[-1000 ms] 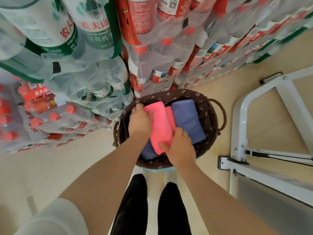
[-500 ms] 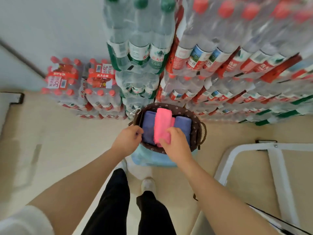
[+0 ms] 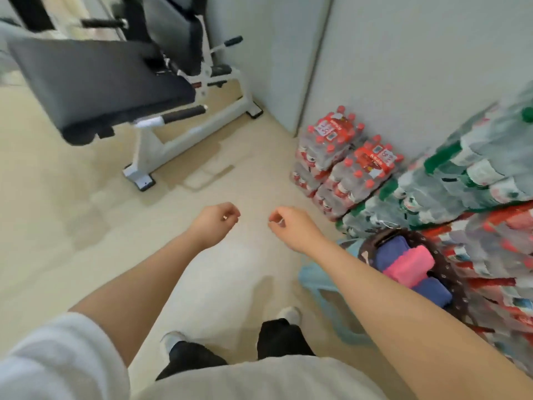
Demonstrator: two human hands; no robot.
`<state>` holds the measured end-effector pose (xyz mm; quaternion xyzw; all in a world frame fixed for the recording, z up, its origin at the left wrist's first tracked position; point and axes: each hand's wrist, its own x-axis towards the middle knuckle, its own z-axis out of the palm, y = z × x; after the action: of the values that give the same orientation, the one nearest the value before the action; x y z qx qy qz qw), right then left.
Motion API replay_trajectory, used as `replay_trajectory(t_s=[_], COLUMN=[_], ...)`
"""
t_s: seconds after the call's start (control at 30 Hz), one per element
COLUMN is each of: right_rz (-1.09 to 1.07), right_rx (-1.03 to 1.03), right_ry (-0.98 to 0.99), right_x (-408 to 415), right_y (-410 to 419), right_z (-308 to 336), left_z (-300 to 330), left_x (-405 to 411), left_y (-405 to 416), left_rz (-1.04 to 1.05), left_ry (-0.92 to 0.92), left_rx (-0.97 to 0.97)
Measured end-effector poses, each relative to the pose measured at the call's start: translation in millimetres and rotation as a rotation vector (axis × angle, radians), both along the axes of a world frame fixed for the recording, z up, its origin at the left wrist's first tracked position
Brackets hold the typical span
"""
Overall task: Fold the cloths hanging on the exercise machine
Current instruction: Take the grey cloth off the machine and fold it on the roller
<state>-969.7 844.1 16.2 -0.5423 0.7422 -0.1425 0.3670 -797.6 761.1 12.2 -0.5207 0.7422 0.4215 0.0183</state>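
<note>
The white-framed exercise machine with black padding [image 3: 103, 82] stands at the far left of the beige floor [image 3: 86, 226], and shrink-wrapped packs of water bottles [image 3: 346, 163] line the right wall. By them, a dark dotted woven basket [image 3: 450, 272] holds folded blue and pink cloths [image 3: 409, 267]. Both the left hand [image 3: 215, 223] and right hand [image 3: 291, 226] hang above the floor, fingers loosely curled, holding nothing.
</note>
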Motion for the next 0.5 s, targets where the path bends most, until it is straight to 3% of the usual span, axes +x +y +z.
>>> replay_trajectory(t_s=[0.2, 0.5], right_rz=[0.308, 0.489], right_rx=[-0.001, -0.018], right_ry=[0.003, -0.14], right_x=[167.8, 435.0], right_y=[-61.0, -122.7], right_z=[9.4, 28.1], left_z=[13.9, 44.7], left_x=[193.2, 451.9], left_y=[-8.1, -9.8], left_rz=[0.333, 0.641], left_ry=[0.074, 0.132], left_rx=[-0.012, -0.05])
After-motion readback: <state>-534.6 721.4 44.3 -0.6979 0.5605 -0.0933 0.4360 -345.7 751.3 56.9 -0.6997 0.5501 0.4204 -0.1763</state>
